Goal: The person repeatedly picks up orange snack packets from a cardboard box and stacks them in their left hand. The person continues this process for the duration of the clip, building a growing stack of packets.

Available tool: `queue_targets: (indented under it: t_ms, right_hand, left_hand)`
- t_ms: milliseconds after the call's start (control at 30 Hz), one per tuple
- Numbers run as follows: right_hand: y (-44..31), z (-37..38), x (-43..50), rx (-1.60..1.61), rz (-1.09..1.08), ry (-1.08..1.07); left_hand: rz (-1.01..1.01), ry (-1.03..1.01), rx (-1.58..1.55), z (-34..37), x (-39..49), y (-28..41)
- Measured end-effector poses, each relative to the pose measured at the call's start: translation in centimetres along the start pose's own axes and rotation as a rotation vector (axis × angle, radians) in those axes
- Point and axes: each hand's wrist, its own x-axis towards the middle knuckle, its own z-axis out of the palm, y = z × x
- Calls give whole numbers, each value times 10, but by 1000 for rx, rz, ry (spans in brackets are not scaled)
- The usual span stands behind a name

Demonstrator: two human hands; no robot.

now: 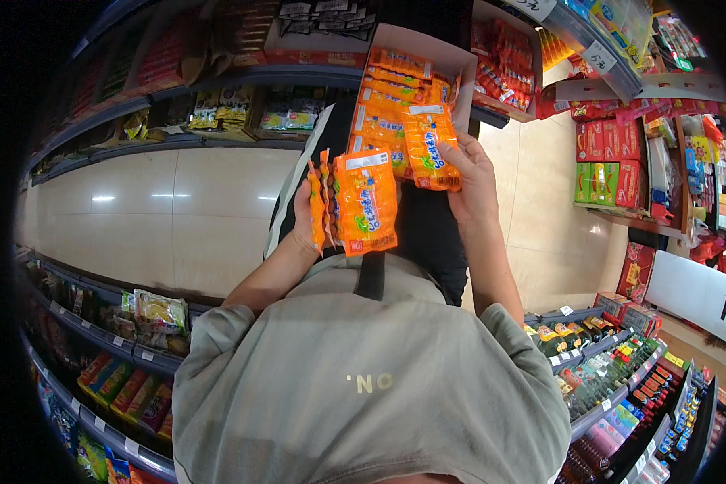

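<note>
Several orange plastic snack packets (366, 202), fanned upright side by side, are in my left hand (304, 212), whose fingers are mostly hidden behind them. Between the thumb and fingers of my right hand (473, 175) is another orange snack packet (429, 145), held by its right edge. This packet is over the near right part of an open cardboard box (464, 78). Inside the box lie rows of similar orange packets (382, 100). Round brown pieces show through the sides of the packets at my left hand.
Shelves with packaged snacks (224, 109) run along the far left. A box of red packets (505, 60) stands right of the cardboard box. Bottles (587, 375) fill a rack at the lower right, and snack shelves (115, 339) stand at the lower left. A white chest (699, 296) is at the right.
</note>
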Motion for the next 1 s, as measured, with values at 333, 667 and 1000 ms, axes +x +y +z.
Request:
queue_targets:
  t_ms: [333,667,1000]
  right_hand:
    - [-21,-2,122,-567,-285,-11]
    - [40,1,261,-1191,-311,-75]
    - [60,-2,284,-1466,-566,2]
  left_hand:
    - [-20,-27,-14,-9,3,-1]
    - [-7,-4,10,-7,-1,2]
    - [-17,-27,-13,-7,2,1]
